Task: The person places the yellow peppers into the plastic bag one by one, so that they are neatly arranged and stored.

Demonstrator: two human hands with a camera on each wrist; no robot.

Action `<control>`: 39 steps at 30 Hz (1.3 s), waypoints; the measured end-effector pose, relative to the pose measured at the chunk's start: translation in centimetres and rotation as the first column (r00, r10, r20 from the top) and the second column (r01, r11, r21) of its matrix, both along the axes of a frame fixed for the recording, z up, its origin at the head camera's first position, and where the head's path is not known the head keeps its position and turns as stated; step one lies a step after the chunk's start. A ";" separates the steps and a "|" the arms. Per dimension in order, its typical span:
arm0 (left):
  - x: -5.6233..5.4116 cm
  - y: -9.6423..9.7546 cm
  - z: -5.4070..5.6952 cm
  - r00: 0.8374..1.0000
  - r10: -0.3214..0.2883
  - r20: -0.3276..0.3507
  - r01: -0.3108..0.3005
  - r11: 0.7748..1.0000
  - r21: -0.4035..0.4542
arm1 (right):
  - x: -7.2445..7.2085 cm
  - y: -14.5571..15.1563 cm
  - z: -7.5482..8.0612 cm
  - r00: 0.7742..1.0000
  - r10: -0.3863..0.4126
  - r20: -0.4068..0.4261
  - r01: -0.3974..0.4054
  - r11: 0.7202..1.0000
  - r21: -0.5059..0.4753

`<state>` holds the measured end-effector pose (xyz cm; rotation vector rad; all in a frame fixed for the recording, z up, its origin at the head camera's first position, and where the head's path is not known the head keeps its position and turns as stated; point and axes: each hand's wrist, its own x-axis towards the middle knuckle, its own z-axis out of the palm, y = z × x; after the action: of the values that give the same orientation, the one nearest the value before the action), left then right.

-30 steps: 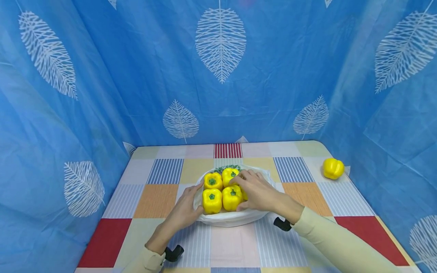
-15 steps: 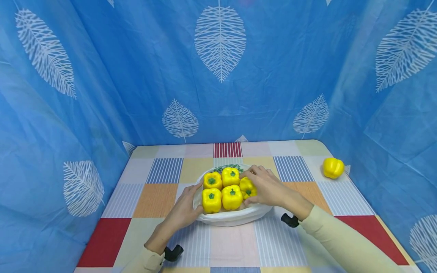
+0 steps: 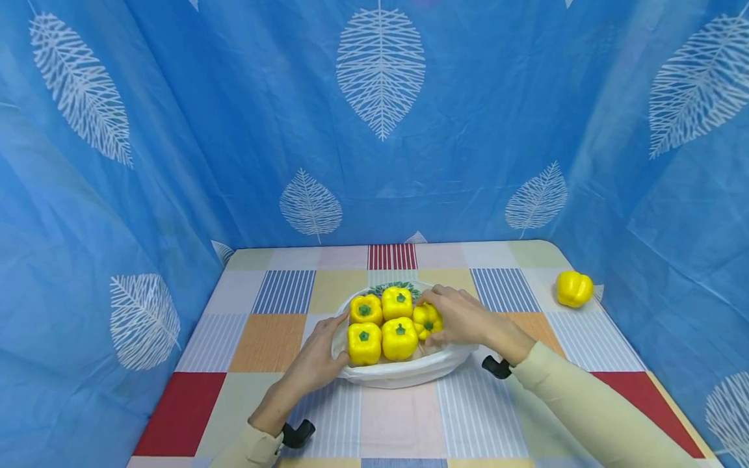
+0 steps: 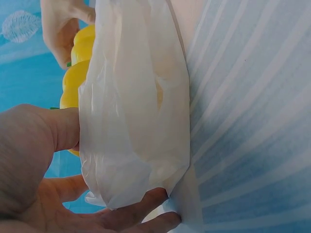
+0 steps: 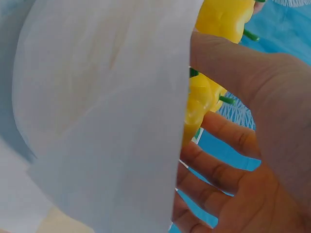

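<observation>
A white plastic bag [image 3: 404,375], spread in a round shape with a raised rim, holds several yellow bell peppers, stems up. My left hand [image 3: 316,354] grips the bag's left side; in the left wrist view the thumb [image 4: 65,128] goes over the rim and the fingers lie along the outside. My right hand [image 3: 459,316] holds the rightmost yellow bell pepper [image 3: 427,320] inside the bag, fingers at its far side, thumb at its near side. In the right wrist view the bag wall [image 5: 102,111] hides much of that pepper.
One more yellow bell pepper [image 3: 574,289] lies on its side at the table's right edge. A patchwork cloth [image 3: 275,344] covers the table. Blue curtains [image 3: 234,130] with white leaf prints hang behind and on both sides.
My right hand has moved right, from over the peppers to the bag's right side, and the rightmost pepper, mostly hidden before, now shows. The left hand has kept its place.
</observation>
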<state>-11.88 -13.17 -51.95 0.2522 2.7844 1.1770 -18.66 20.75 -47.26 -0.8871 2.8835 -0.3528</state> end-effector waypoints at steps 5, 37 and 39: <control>0.0 0.0 0.0 1.000 -0.001 -0.003 0.001 1.000 0.004 | -0.6 -0.1 0.1 1.000 -0.002 0.006 0.002 1.000 0.014; 0.0 0.0 -0.1 1.000 0.010 0.004 -0.010 1.000 0.003 | -3.8 1.2 1.4 0.999 0.037 0.038 -0.037 0.999 -0.020; 0.0 0.0 0.0 1.000 0.011 0.006 -0.011 1.000 0.002 | -4.0 1.5 1.4 0.997 0.054 0.055 -0.053 0.998 -0.017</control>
<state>-11.85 -13.16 -51.99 0.2327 2.7830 1.1815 -22.71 22.23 -45.82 -0.9401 2.8044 -0.3881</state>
